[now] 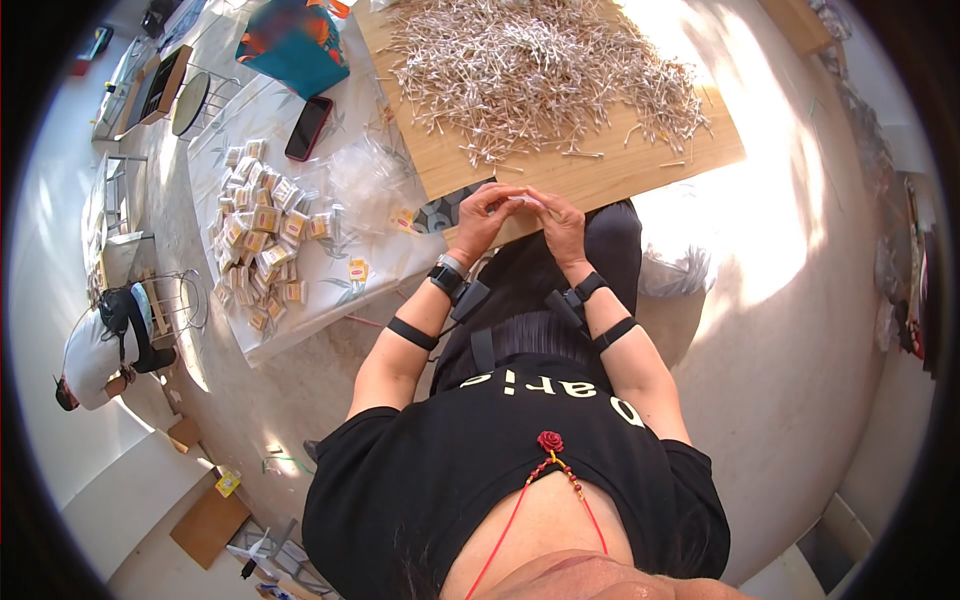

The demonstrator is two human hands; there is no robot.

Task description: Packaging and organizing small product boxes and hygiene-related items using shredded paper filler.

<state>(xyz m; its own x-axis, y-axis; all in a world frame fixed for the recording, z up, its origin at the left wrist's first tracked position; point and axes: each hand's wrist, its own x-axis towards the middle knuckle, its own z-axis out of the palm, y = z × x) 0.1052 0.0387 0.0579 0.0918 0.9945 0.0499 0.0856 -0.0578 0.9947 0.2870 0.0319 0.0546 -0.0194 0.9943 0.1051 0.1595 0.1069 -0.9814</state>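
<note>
My left hand (pixel 480 218) and my right hand (pixel 563 230) meet at the near edge of a wooden board (pixel 635 160). Fingers and thumbs of both are pinched together around something small and pale, too covered to make out. Beyond them a large heap of white cotton swabs (pixel 540 85) spreads over the board, with a few loose ones near its front. To the left, a pile of small packs (pixel 265 225) in yellow and white lies on a pale patterned tablecloth (pixel 300 325). Clear plastic bags (pixel 365 185) are heaped between the packs and the board.
A dark phone (pixel 309 128) with a red edge lies on the cloth, near a teal bag (pixel 292 55). Farther left, a person (pixel 105 345) in a white top bends beside a metal-framed stool (pixel 180 300). A translucent plastic bag (pixel 675 268) sits right of my knee.
</note>
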